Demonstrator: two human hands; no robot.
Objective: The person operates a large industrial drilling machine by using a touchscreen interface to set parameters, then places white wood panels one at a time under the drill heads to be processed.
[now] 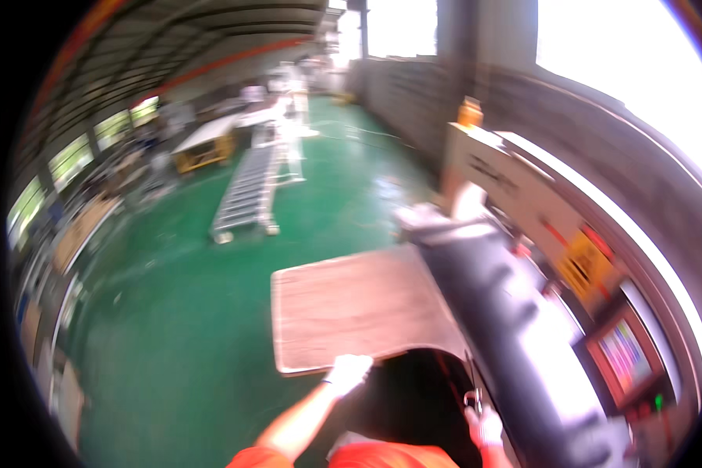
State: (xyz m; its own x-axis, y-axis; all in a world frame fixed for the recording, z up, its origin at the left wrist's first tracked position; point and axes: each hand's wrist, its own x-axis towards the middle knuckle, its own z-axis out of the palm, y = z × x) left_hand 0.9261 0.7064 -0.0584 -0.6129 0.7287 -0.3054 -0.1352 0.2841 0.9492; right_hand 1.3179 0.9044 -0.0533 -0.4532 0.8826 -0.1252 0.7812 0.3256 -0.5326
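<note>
My left hand [351,370], in a white glove, is closed on the near edge of a pinkish-brown sheet [359,304] with rounded corners and a paler border. The sheet stretches out in front of me, its right side against a long dark machine bed [483,273]. My right hand [485,427], also gloved, is closed beside the machine bed. It holds what look like metal scissors [473,396], pointing away from me near the sheet's close right corner. Motion blurs the fingers and the blades.
A beige machine body [515,187] with a yellow warning sign [585,269] and a lit screen [621,352] rises on the right. A roller conveyor [246,187] stands ahead on the green floor [164,312]. Panels and stock [86,226] line the left.
</note>
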